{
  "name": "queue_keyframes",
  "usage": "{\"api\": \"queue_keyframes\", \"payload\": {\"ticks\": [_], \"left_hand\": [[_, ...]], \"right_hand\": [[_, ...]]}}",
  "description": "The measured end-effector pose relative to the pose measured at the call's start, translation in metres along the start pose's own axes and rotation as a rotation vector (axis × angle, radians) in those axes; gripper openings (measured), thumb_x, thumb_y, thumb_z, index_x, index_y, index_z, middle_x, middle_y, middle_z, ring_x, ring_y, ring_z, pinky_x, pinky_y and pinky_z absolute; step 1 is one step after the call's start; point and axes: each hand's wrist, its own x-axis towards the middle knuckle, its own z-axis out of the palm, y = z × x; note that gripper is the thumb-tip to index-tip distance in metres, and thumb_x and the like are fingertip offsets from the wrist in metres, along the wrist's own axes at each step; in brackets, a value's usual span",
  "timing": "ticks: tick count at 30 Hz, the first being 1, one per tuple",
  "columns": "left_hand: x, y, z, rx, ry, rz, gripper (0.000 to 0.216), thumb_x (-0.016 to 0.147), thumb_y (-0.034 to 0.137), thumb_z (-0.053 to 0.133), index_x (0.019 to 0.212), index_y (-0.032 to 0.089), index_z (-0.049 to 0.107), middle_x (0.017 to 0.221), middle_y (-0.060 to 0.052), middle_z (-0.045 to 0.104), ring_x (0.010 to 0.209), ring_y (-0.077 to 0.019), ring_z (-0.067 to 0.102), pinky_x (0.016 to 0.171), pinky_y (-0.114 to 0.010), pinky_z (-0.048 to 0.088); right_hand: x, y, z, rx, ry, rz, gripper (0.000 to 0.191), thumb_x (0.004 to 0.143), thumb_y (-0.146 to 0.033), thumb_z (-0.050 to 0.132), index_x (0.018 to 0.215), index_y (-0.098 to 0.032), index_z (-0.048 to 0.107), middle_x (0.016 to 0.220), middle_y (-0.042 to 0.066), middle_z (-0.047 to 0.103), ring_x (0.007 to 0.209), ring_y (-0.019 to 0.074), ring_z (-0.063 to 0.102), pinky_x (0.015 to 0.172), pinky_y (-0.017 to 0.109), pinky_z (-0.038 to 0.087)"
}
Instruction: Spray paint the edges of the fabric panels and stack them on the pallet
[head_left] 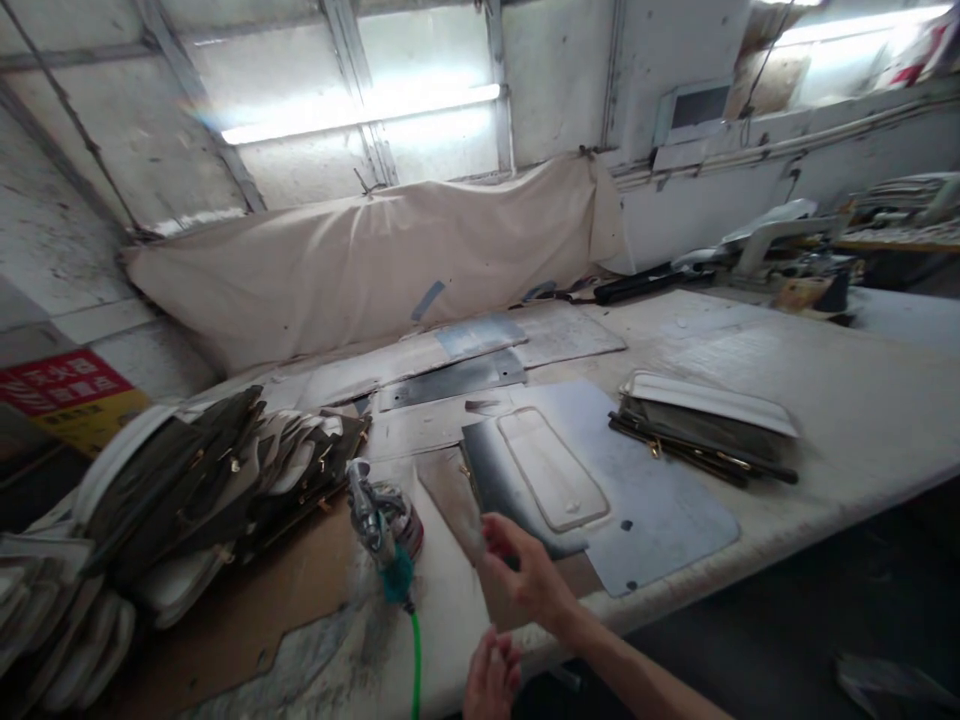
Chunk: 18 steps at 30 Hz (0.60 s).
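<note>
My right hand [531, 578] hovers at the lower left corner of a dark grey panel [491, 475], its fingers curved and a gap showing between thumb and fingers. I see nothing clearly held in it, though blur softens the fingertips. Below it, at the table's front edge, my left hand [493, 678] has loosely bent fingers and appears to hold nothing. A pale piece with a rounded rectangular outline [553, 470] lies on the panel, over a large whitish sheet [667, 510]. To the left, a metal spray gun [367, 505] with a green hose [417, 660] rests at a small container [411, 530].
Piled at left are dark and white pieces with zips [247, 465]; more pale pieces [60, 620] lie in front. A smaller stack of zipped pieces [705, 425] sits at right. Beige cloth [375, 265] hangs behind the table. A sewing machine [772, 240] stands far right.
</note>
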Motion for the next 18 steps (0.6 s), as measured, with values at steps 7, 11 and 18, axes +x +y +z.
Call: {"api": "queue_keyframes", "payload": {"ticks": [7, 11, 18], "left_hand": [[0.025, 0.034, 0.120, -0.748, 0.137, -0.557, 0.009, 0.075, 0.014, 0.052, 0.084, 0.015, 0.054, 0.088, -0.009, 0.062, 0.076, -0.0118, 0.063, 0.078, -0.025, 0.052], [0.032, 0.036, 0.143, -0.729, 0.175, -0.530, 0.005, 0.076, 0.014, 0.053, 0.071, 0.015, 0.052, 0.074, -0.004, 0.057, 0.064, -0.0069, 0.059, 0.072, -0.019, 0.052], [0.032, 0.030, 0.173, -0.655, 0.103, -0.352, 0.009, 0.075, 0.018, 0.057, 0.068, 0.014, 0.052, 0.067, -0.002, 0.056, 0.067, -0.0106, 0.062, 0.071, -0.023, 0.055]], "right_hand": [[-0.074, 0.115, -0.166, -0.678, 0.213, 0.076, 0.038, 0.079, -0.017, 0.037, 0.112, -0.010, 0.054, 0.109, 0.016, 0.062, 0.102, 0.0239, 0.058, 0.091, 0.039, 0.046], [-0.083, 0.143, -0.202, -1.024, 0.092, 0.046, 0.041, 0.073, -0.005, 0.036, 0.106, -0.008, 0.061, 0.114, 0.018, 0.060, 0.108, 0.0252, 0.054, 0.097, 0.038, 0.042], [-0.079, 0.136, -0.213, -1.067, -0.032, 0.016, 0.042, 0.067, 0.005, 0.037, 0.095, -0.007, 0.067, 0.105, 0.017, 0.064, 0.099, 0.0260, 0.058, 0.091, 0.035, 0.045]]}}
